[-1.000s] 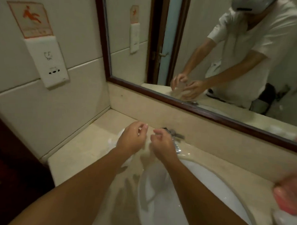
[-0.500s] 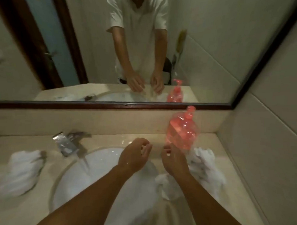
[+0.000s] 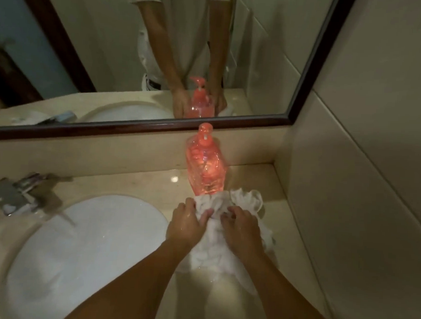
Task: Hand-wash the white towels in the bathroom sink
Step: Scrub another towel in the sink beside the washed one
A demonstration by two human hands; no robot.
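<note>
A crumpled white towel [image 3: 247,202] lies on the beige counter to the right of the white sink [image 3: 85,245]. My left hand [image 3: 186,224] grips the towel's left part with curled fingers. My right hand [image 3: 241,227] grips its middle, fingers dug into the cloth. Both hands are wet. The towel's lower part spreads under my forearms toward the counter's front edge.
A pink pump soap bottle [image 3: 205,164] stands just behind the towel against the backsplash. A chrome tap [image 3: 17,194] sits at the sink's left rear. A dark-framed mirror [image 3: 305,67] runs above; a tiled wall [image 3: 361,166] closes the right side.
My view has swung from the counter's left end to its right end. Both hands, which held nothing over the sink, have come down onto the towel beside the soap bottle and taken hold.
</note>
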